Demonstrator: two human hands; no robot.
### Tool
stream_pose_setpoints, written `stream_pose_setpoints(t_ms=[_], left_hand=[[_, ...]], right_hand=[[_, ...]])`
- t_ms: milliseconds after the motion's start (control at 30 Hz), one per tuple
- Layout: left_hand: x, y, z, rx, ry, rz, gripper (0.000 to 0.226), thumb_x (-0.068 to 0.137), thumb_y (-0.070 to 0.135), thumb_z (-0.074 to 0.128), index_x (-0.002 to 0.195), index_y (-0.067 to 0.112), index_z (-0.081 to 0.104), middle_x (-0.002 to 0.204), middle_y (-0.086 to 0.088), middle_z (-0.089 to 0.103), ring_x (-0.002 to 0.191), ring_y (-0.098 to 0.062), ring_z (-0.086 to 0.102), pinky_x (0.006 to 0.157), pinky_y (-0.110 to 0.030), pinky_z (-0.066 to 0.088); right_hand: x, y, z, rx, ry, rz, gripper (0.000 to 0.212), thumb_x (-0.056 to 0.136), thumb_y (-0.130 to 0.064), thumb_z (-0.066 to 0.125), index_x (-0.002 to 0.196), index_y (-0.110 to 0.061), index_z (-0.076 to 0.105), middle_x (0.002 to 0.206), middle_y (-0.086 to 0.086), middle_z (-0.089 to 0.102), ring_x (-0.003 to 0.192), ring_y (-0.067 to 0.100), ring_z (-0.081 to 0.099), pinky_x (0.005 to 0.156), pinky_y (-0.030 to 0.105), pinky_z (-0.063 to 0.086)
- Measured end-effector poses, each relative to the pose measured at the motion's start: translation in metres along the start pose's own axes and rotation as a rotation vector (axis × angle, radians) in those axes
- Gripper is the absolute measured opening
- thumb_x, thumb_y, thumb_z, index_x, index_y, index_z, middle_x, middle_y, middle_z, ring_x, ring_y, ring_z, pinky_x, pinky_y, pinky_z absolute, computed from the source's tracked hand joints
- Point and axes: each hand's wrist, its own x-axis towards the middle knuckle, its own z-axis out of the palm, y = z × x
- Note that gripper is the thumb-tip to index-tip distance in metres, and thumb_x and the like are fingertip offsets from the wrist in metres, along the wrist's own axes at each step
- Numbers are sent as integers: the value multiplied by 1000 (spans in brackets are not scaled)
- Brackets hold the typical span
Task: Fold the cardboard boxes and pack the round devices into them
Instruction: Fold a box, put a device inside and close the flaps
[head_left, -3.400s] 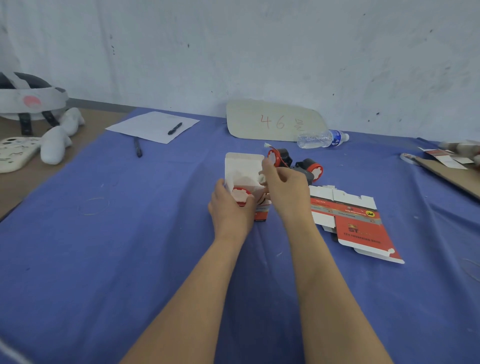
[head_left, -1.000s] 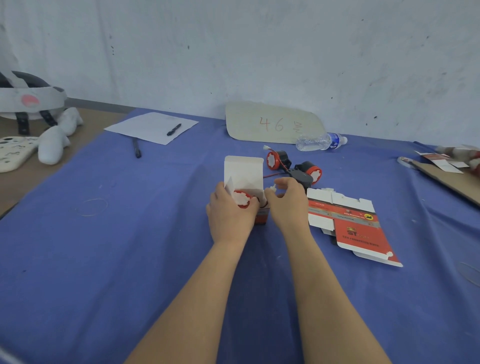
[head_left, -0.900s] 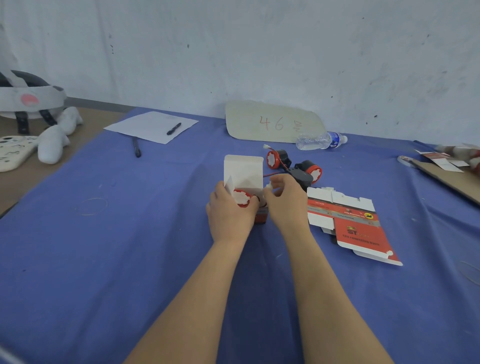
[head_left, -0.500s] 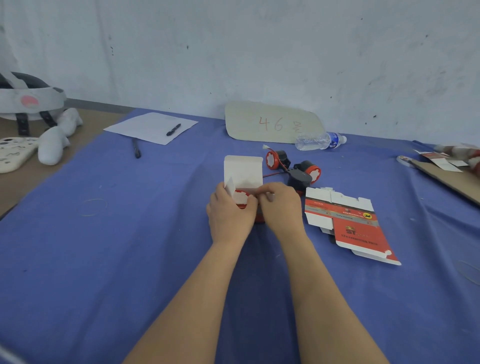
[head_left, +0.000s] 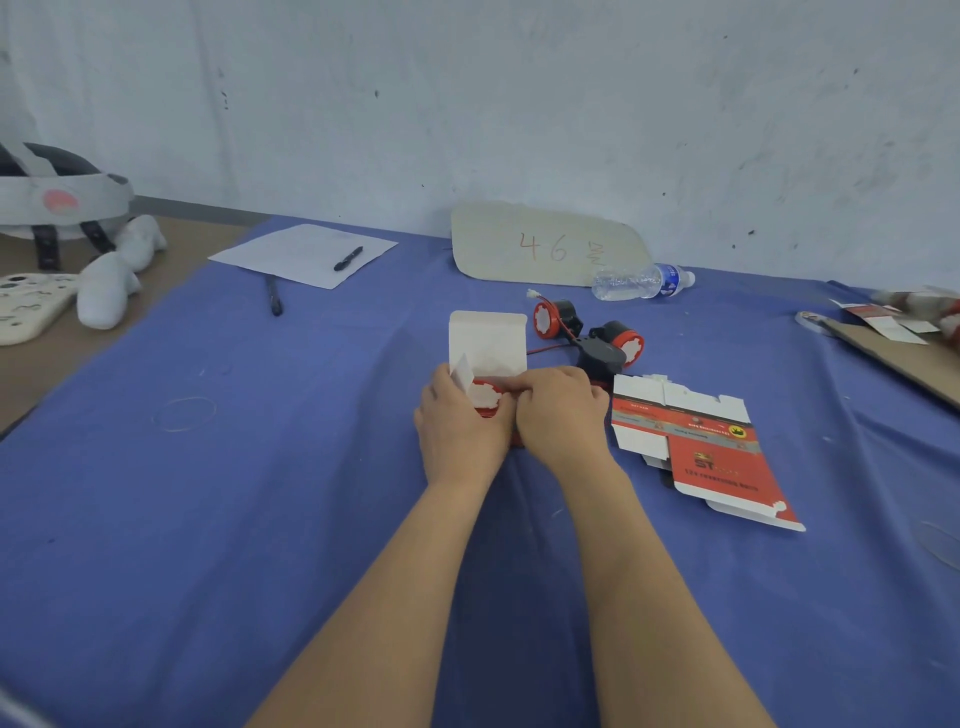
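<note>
A small red-and-white cardboard box stands at the table's middle with its white lid flap up. A round red-and-white device shows in its open top. My left hand grips the box's left side, next to a small side flap. My right hand grips the right side, its fingers curled over the top edge beside the device. Two more round black-and-red devices lie behind the box with red wires. A flat unfolded box lies to the right.
A water bottle and a beige board marked 46 lie at the back. White paper with a pen and a second pen are back left. Cardboard with scraps sits far right. White objects lie left, off the blue cloth.
My right hand moved from behind the box to its top right edge and curled its fingers over it. The left hand and box stayed put.
</note>
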Motion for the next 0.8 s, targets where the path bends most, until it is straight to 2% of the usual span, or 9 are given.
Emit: stream_pose_setpoints(t_ms=[133,333,433,500,567,633,667,700,800], left_hand=[[0,-1,1,9,-6,-4,70,82,35,69,139,11,35,135,-7,47,124,-28,41,102,-44,40],[1,-1,1,17,-14,-16,69,83,34,67,139,12,35,134,-7,46,124,-28,42,102,-42,40],[3,1,0,-53,-46,-19,46,91,28,54,134,13,44,129,-7,50,121,-28,44,102,-44,40],[4,5,-2,-199,-74,-71,31,96,27,40,118,10,53,120,-8,55,117,-29,48,102,-47,39],[5,9,-5,-407,-129,-157,40,100,34,29,111,8,57,116,-9,60,115,-29,51,104,-48,39],[5,10,-7,-531,-199,-214,53,100,50,24,117,16,61,119,-5,63,118,-23,53,106,-44,39],[6,9,-8,-557,-209,-233,57,99,54,22,121,20,62,122,-4,63,120,-21,53,107,-41,39],[7,8,-8,-565,-204,-250,57,99,55,21,122,22,61,123,-3,63,120,-20,53,107,-39,39],[9,10,-8,-459,-148,-233,42,102,36,26,118,13,57,122,-9,60,120,-28,50,107,-46,37]], right_hand=[[2,1,4,-6,15,109,35,93,-12,37,119,-13,61,133,5,38,122,26,30,98,36,27],[1,7,5,150,-20,157,36,96,-15,36,116,-19,66,147,4,22,130,27,23,104,37,27],[-2,7,5,333,44,120,42,95,-5,37,114,-22,70,147,5,20,126,25,30,98,26,31],[-5,6,7,450,169,60,41,92,4,41,115,-17,69,144,5,25,116,16,41,85,9,34],[-7,5,7,547,284,23,50,90,8,44,129,-20,58,143,3,30,111,12,45,75,-4,31],[-6,5,9,638,343,2,63,90,6,47,143,-26,39,146,1,35,118,8,43,86,-3,33],[-6,5,11,686,347,13,65,91,2,49,146,-28,32,142,3,44,119,10,47,91,6,40],[-6,5,12,719,335,38,64,93,-3,51,147,-29,30,128,3,56,112,14,54,85,15,47],[-5,4,17,689,231,59,33,96,-26,55,129,-20,52,91,-10,62,90,11,61,63,8,42]])
